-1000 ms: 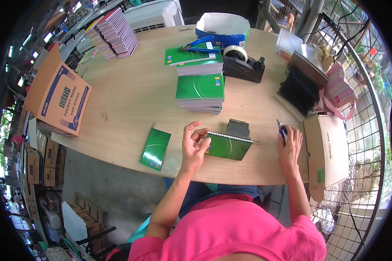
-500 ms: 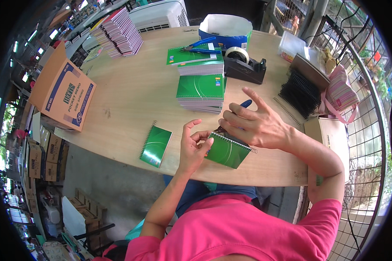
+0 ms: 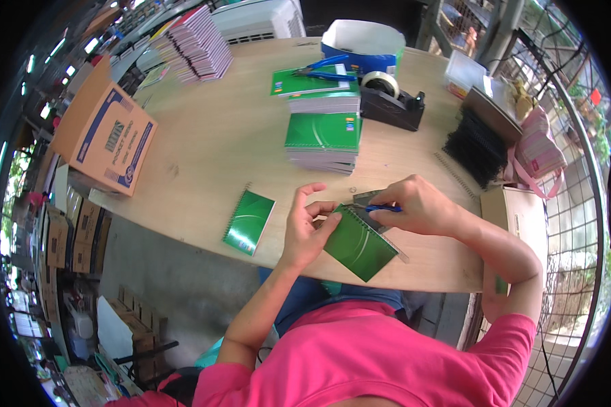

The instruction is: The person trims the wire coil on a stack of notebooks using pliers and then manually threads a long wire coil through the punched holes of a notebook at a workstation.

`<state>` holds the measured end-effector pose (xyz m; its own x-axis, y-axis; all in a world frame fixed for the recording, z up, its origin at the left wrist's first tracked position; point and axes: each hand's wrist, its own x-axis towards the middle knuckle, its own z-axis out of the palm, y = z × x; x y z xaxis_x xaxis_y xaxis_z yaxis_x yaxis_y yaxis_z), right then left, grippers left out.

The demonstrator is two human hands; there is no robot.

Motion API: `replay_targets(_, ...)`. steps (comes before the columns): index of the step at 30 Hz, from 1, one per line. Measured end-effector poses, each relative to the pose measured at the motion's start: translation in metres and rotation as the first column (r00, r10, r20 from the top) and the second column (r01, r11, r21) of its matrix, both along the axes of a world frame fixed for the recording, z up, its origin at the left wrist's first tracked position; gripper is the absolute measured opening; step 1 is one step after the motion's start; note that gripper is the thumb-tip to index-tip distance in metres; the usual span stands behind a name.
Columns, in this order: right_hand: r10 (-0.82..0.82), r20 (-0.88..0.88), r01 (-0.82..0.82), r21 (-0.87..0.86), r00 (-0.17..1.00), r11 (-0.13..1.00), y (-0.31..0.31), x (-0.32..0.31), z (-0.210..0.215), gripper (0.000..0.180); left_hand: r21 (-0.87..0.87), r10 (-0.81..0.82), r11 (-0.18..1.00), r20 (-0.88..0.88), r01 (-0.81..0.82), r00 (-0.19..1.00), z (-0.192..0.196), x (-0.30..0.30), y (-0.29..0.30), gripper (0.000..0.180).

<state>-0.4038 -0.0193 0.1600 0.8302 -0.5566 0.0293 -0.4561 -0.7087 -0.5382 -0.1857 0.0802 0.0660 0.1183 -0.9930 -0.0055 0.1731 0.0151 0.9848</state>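
Observation:
A green side-coil notebook [image 3: 361, 249] is tilted above the front part of the table. My left hand [image 3: 308, 232] pinches its upper left corner between thumb and fingers, the index finger raised. Blue-handled pliers [image 3: 384, 208] are gripped in my right hand [image 3: 421, 205], their jaws against the coil close to my left fingertips. Loose coil sticks out past the notebook's right corner. Under the pliers a dark flat piece [image 3: 368, 197] shows, partly hidden. Left of my left hand lies another green coil notebook [image 3: 250, 222].
Beyond my hands stand stacked green notebooks [image 3: 322, 132], with another pair of blue-handled pliers [image 3: 326, 70] on top. A black tape dispenser [image 3: 392, 108] and a blue-white container [image 3: 363, 54] are beside them. Black coils [image 3: 474, 150] lie right; a cardboard box [image 3: 108, 139] stands left.
My right hand has turned over and lowered, bringing the pliers' jaws to the coil at the notebook's upper left corner. The notebook has tilted, its lower right corner nearer me.

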Motion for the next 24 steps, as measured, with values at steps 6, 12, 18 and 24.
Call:
replay_targets(6, -0.276, 0.366, 0.305, -0.022, 0.889, 0.952, 0.003, -0.038, -0.010, 0.032, 0.053, -0.206, 0.977, 0.512, 0.209, 0.834, 0.041, 0.127, -0.024, 0.018)
replay_targets(12, -0.366, 0.181, 0.392, -0.141, 0.913, 0.909, 0.016, -0.058, -0.069, 0.042, 0.312, -0.454, 0.876, 0.793, 0.369, 0.407, 0.028, 0.190, -0.063, 0.038)
replay_targets(18, -0.550, 0.193, 0.582, -0.336, 0.812, 0.741, 0.059, -0.099, -0.134, 0.050, -0.120, 0.122, 0.992, 0.990, -0.031, 0.066, -0.031, 0.109, 0.043, 0.061)
replay_targets(24, -0.666, 0.138, 0.665, -0.348, 0.733, 0.661, 0.050, -0.088, -0.143, 0.047, -0.098, 0.091, 0.963, 0.995, -0.250, -0.038, -0.064, 0.097, 0.066, 0.052)
